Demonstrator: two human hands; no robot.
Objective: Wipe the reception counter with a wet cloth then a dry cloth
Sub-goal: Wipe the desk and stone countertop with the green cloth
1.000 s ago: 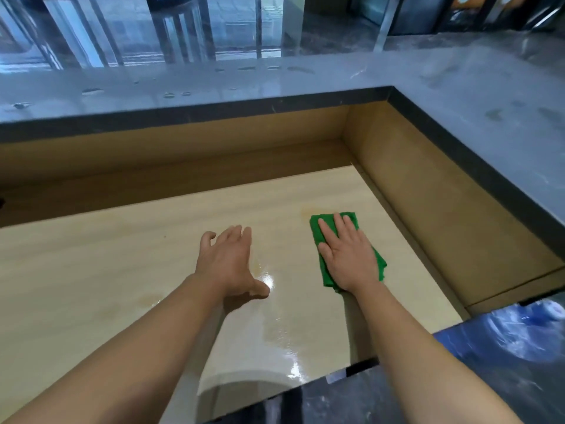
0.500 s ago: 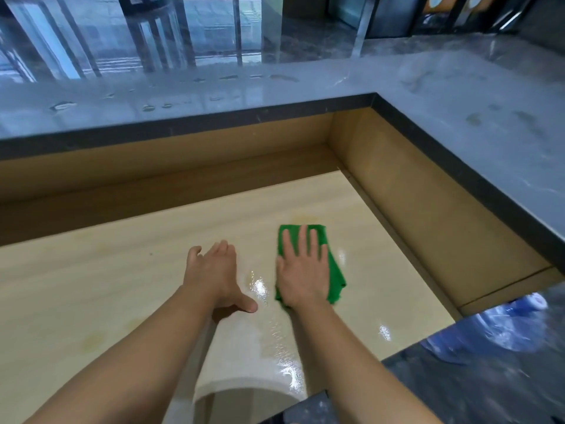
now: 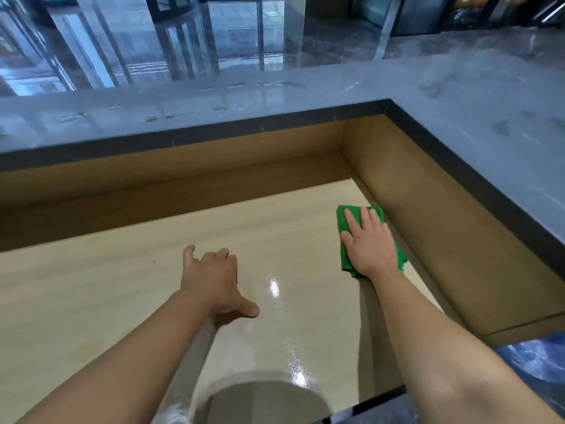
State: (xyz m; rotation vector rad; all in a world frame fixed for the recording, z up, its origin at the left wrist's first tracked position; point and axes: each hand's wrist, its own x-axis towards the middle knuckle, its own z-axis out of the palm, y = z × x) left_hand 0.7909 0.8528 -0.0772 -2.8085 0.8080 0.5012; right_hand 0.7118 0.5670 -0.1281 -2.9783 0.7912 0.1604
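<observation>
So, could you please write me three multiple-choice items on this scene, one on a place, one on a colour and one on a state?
1. Where does the cloth lie on the desk?
A. beside the side wall on the right
B. in the middle
C. at the left end

2. What colour is the cloth?
A. white
B. green
C. blue

3. How is the right hand placed?
A. curled round the cloth
B. lifted off the cloth
C. flat on the cloth, fingers straight

Answers:
1 A: the cloth's far corner lies close to the foot of the side wall.
2 B: green shows all round the hand.
3 C: the palm and straight fingers cover the middle of the cloth.
</observation>
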